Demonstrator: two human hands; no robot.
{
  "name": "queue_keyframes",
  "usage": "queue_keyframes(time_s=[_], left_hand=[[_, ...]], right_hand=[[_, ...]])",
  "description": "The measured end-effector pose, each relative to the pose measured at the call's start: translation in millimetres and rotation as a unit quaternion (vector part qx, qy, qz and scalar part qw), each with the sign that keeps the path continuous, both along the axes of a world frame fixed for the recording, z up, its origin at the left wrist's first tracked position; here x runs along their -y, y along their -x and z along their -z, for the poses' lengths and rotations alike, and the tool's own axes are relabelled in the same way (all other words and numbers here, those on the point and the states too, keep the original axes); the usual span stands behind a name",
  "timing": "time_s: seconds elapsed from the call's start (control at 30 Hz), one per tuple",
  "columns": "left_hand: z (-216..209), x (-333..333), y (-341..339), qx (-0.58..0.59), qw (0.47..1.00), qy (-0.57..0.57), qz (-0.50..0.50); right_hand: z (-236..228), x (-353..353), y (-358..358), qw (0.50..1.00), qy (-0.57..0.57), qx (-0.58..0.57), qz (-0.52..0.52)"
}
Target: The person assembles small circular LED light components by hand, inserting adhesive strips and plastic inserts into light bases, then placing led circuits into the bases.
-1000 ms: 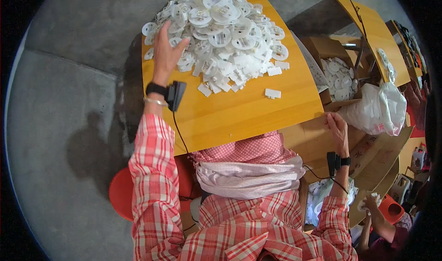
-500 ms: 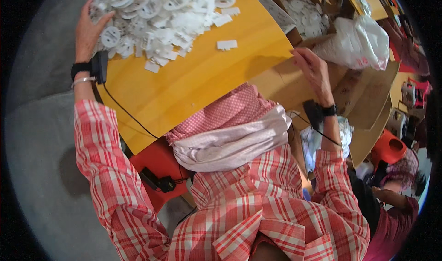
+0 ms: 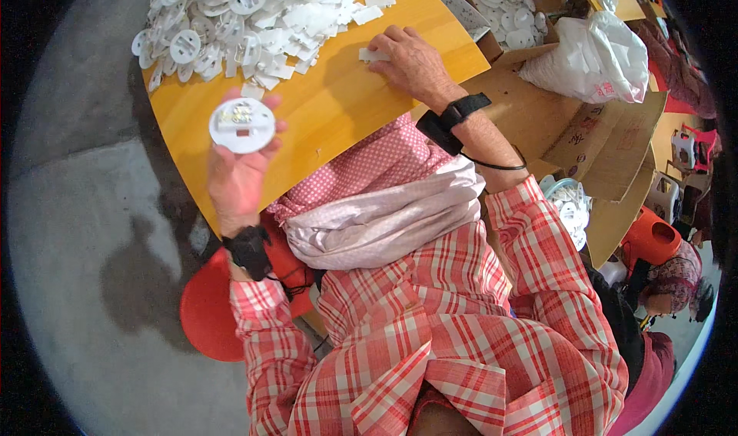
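My left hand (image 3: 237, 181) holds up a round white plastic disc (image 3: 243, 139) over the near left part of the yellow table (image 3: 323, 121). Small metal parts and a slot show on the disc's face. Farther right, my right hand (image 3: 415, 66) reaches over the tabletop, its fingers closed at a small white rectangular plastic piece (image 3: 366, 54) that lies there. At the far left, a heap of similar discs and flat rectangular pieces (image 3: 246, 25) covers the table.
Right of the table stand an open cardboard box (image 3: 607, 140), a box of white pieces (image 3: 507, 21) and a full white plastic bag (image 3: 603, 56). A container of white parts (image 3: 570, 209) sits by my right elbow. A red stool (image 3: 211, 309) is at lower left.
My left hand has come back from the heap toward me, now with a disc in it. My right hand has moved left from the table's right edge to the lone rectangular piece.
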State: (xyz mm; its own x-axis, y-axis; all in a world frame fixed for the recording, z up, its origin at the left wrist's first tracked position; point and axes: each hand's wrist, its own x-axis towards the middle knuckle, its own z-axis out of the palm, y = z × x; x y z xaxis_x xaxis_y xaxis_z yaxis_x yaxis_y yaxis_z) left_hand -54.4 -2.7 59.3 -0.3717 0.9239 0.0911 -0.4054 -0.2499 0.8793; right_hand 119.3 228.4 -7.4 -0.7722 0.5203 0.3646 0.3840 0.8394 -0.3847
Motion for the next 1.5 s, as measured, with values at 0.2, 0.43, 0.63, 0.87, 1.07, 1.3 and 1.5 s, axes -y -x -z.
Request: queue_keyframes(time_s=[0.2, 0.43, 0.63, 0.87, 1.07, 1.3, 1.5], left_hand=[[18, 15, -31, 0.238, 0.97, -0.047, 0.005], [29, 6, -46, 0.323, 0.933, -0.117, 0.106], [34, 15, -52, 0.362, 0.923, -0.091, 0.093], [17, 14, -65, 0.167, 0.983, 0.054, -0.058], [4, 9, -76, -0.023, 0.986, 0.137, -0.088], [9, 8, -77, 0.141, 0.979, 0.133, -0.059], [34, 7, -83, 0.219, 0.964, 0.142, -0.041]], right_hand=[[0, 5, 9, 0.995, -0.058, 0.038, -0.069], [3, -4, 6, 0.984, -0.071, 0.114, -0.12], [3, -4, 5, 0.996, 0.015, 0.085, -0.028], [28, -16, -17, 0.991, 0.117, 0.066, 0.011], [36, -15, -31, 0.982, 0.188, -0.01, 0.009], [22, -6, -47, 0.971, 0.234, -0.048, -0.008], [20, 10, -54, 0.91, 0.382, -0.161, -0.018]])
